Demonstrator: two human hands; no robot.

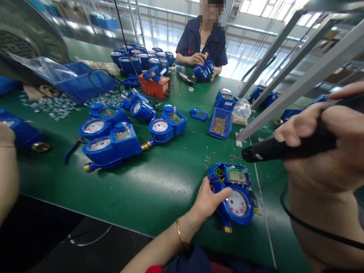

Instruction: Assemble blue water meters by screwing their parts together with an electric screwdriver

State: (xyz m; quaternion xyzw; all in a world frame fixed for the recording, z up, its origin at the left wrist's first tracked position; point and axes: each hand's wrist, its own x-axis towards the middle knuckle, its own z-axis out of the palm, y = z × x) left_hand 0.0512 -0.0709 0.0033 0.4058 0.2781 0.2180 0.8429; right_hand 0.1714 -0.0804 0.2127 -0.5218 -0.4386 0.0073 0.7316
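Head view: the left hand (pixel 209 199) has a closed grip on the side of a blue meter (pixel 234 193), lying flat near the front of the table (pixel 159 182). The right hand (pixel 321 151) is wrapped tight round a black driver (pixel 284 148), its tip hovering above and apart from the meter. The meter's circuit board shows uncovered, so closing it up seems undone. Loose screws (pixel 209 159) lie just beyond; finished-looking meters (pixel 113 140) sit further left.

Right hand (pixel 327 148) cut off at right edge; driver (pixel 284 148) rear hidden in its grip. Meter (pixel 234 193) display print too small to read.
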